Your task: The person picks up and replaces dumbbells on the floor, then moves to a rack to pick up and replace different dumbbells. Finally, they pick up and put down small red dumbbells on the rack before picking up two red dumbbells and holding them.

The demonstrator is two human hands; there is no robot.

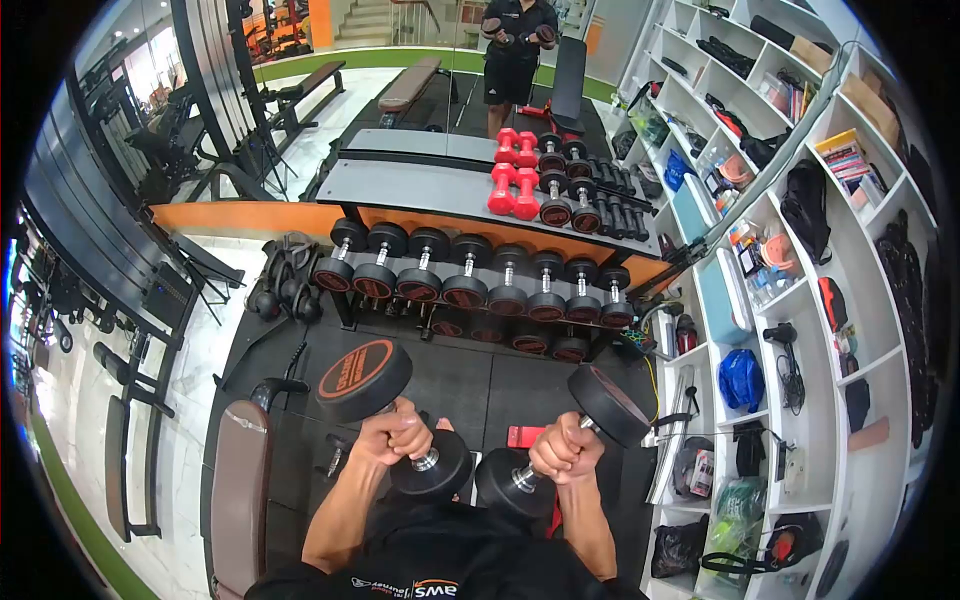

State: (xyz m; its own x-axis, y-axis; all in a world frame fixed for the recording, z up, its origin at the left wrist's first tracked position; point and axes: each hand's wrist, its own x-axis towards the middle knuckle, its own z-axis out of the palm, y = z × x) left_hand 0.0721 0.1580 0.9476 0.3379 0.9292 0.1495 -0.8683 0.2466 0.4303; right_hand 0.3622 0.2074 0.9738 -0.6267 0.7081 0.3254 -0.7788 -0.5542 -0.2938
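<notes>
My left hand [395, 433] is wrapped round the metal handle of a black dumbbell [366, 380], held tilted in front of my chest. Orange lettering shows on that dumbbell's upper end. In my right hand [567, 448] is a second black dumbbell [610, 404], its handle closed in by the fingers. Both lower ends hang close to my black shirt [450, 555], with a small gap between them. The forearms are bent upward.
Ahead stands a dumbbell rack [400, 190] with a row of black dumbbells [465, 272] and red dumbbells [513, 192] on top. A padded bench [240, 490] is at left, white shelving [800, 400] at right. A mirror behind reflects a person [520, 50].
</notes>
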